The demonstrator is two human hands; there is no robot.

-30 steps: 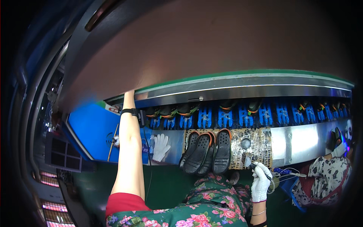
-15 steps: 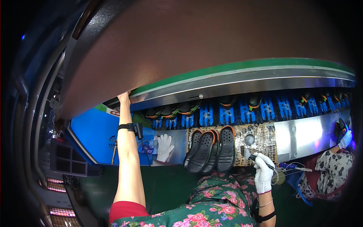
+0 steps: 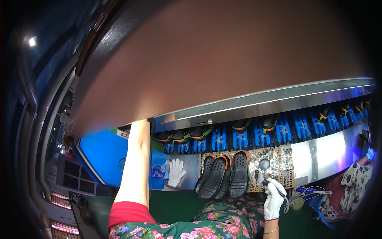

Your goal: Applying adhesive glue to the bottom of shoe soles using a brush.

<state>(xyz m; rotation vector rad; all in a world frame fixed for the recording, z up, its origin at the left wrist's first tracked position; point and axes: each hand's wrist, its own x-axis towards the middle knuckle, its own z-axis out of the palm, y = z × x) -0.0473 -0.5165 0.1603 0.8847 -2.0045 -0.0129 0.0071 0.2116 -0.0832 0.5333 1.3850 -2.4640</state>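
My right hand, in a white knit glove, is closed round a small brush with pale bristles and a dark handle. Just beyond the bristles, a small round grey dish sits on the tape-covered work surface. To the left of that hand several black clogs with orange trim lie side by side, overhanging the near edge. My bare left arm reaches up under the brown panel, which hides the left hand.
Blue racks run along the far side, some carrying black shoe parts. A loose white glove lies on metal beside a blue panel. At the right, a co-worker's patterned sleeve and blue-gloved hand show.
My left arm has gone farther under the brown panel, hiding the hand and wrist strap. The whole view has shifted, with the bench lower in it. My right hand still holds the brush.
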